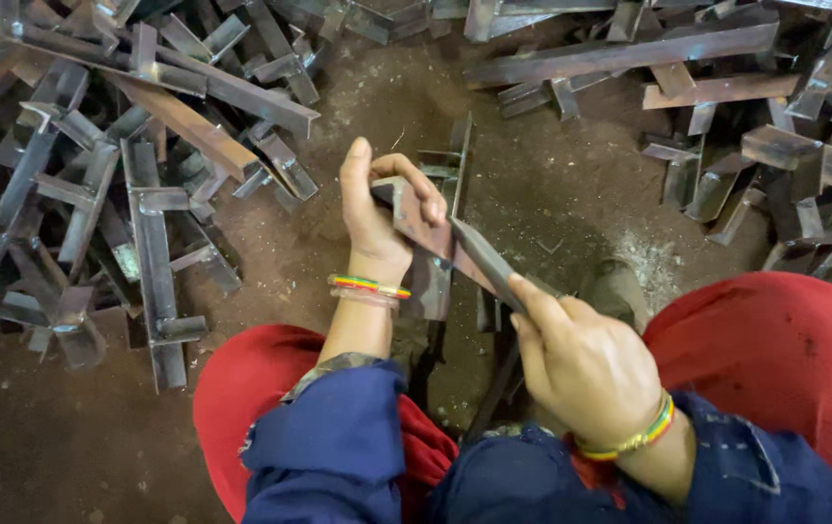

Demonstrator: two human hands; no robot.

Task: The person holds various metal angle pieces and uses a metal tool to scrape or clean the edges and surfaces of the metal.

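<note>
A rusty metal bracket [416, 228] is grasped at its upper end by the left hand [377, 209], fingers curled over it. A dark flat file [484, 260] is clenched in the right hand [581, 364] and laid against the bracket's lower edge, above the red-clad knees [765, 340]

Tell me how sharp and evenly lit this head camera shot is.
Head view: the left hand and right hand on the metal bar are sharp, the light soft, the edges bend as through a wide lens, and the left scrap pile shows dull glare.
</note>
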